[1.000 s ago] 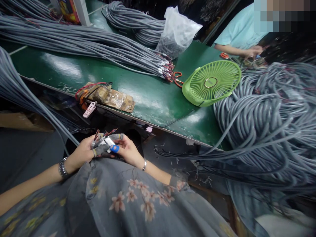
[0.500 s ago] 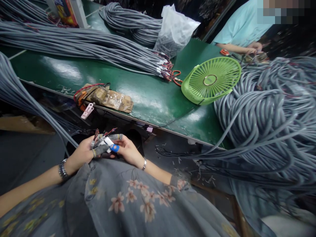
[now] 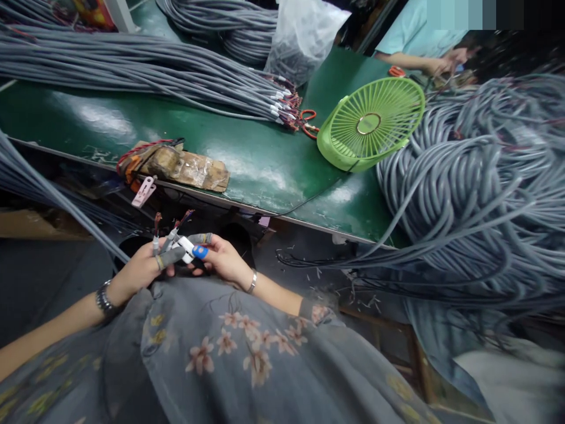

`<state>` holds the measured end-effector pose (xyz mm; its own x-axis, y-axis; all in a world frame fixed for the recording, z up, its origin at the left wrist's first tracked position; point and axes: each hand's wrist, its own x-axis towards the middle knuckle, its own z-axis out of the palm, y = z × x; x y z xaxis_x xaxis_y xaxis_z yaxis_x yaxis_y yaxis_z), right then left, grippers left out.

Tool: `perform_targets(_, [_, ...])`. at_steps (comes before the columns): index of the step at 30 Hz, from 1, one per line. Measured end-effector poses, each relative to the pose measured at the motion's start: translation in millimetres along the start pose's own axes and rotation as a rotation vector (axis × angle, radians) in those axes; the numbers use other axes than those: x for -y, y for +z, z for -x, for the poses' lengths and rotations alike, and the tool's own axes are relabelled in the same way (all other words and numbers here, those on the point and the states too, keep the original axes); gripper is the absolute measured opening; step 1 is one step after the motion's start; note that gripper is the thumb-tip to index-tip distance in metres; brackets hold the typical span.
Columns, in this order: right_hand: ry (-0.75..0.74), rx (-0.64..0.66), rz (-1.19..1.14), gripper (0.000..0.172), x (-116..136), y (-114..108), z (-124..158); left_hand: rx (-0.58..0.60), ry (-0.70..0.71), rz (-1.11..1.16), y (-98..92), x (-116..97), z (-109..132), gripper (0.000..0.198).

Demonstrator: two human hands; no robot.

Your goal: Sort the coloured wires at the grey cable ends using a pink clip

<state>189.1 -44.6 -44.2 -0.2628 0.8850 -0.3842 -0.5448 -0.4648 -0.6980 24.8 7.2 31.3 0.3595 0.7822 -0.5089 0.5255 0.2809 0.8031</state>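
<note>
Close to my lap, my left hand is closed on grey cables whose stripped ends show reddish-brown wires pointing up. Grey finger covers wrap some fingertips. My right hand, with a blue wrap on its thumb, pinches a small white piece against a cable end. That piece looks like a white label or sleeve; its exact kind is unclear. Both hands meet around it, and the fingers beneath are partly hidden.
On the green table lie a long bundle of grey cables, orange-handled scissors, a green fan and a taped wooden block with a pink clip. Coiled cables heap at right. A co-worker's hands work beyond.
The view has shifted slightly, so the table appears higher and further left. Between my hands, the stripped cable ends stand further apart, and the white piece shows more fully.
</note>
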Motion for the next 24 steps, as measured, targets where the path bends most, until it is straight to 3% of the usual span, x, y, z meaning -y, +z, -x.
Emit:
perform_targets(7, [-0.014,-0.022,-0.034,0.057,2.1,5.2,1.0,-0.013,-0.013,-0.001,-1.9,6.4,-1.0,0.059])
perform_targets(15, [-0.006,-0.044,-0.032,0.059,2.2,5.6,-0.2,0.023,0.006,0.005,-11.0,31.5,-10.6,0.052])
perform_targets(24, [0.007,-0.028,-0.054,0.063,0.5,3.3,-2.7,0.027,-0.002,0.027,-12.6,36.4,-12.9,0.049])
